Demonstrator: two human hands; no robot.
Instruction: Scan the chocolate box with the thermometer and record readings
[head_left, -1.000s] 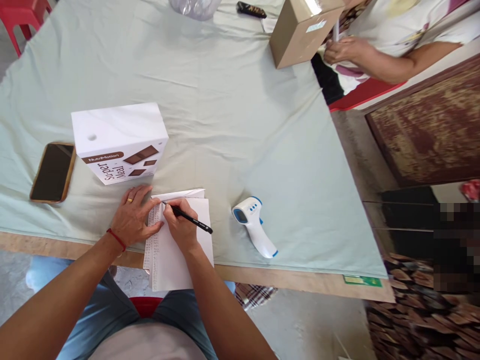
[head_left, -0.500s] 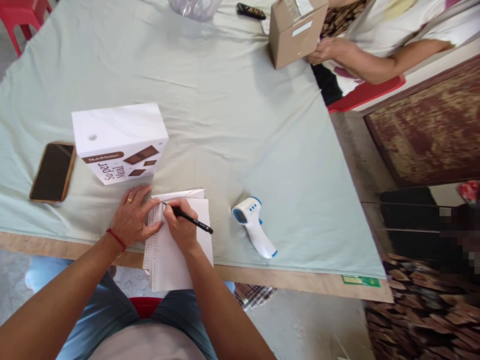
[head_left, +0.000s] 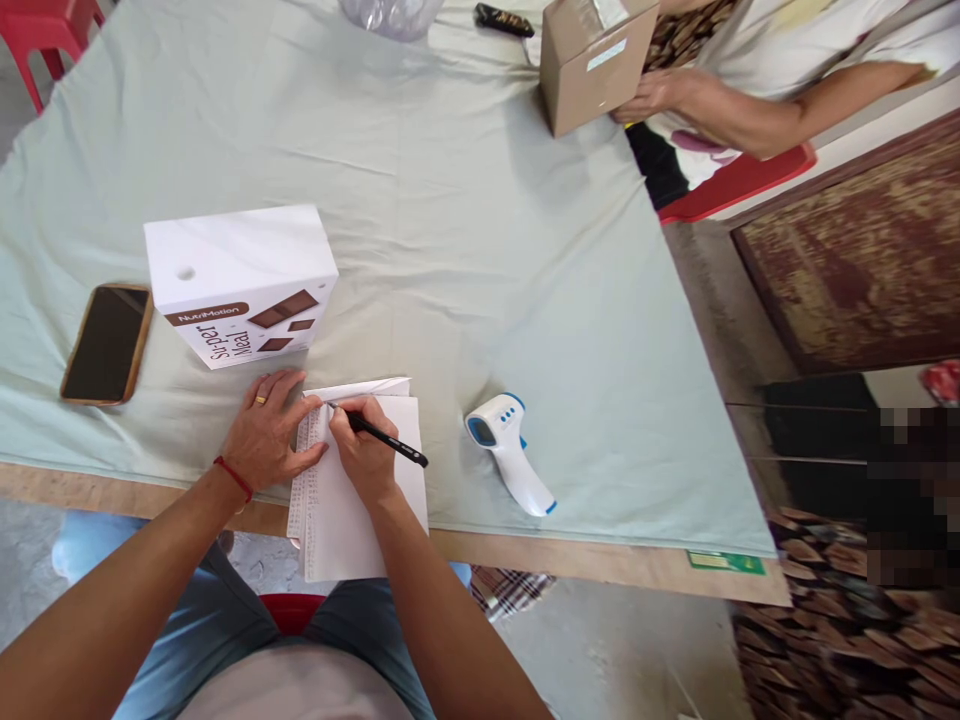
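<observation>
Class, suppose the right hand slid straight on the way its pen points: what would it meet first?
Probably the left hand, whose index fingertip lies just beyond the tip of the pen; whether they touch is unclear.

Single head view: close above near table edge (head_left: pixel 600 562), facing forward, down.

By the right grip (head_left: pixel 365 450), a part of the black pen (head_left: pixel 395 442) near its tip is hidden, and some of the paper (head_left: pixel 360 545) is covered too. The small writing (head_left: pixel 298 495) at the left of the paper cannot be read. By the top edge, the plastic bag (head_left: pixel 394 15), the cardboard box (head_left: pixel 592 92) and the co-worker (head_left: pixel 795 70) are cut off. At the lower right, a dark area (head_left: pixel 904 510) is blurred into squares.
</observation>
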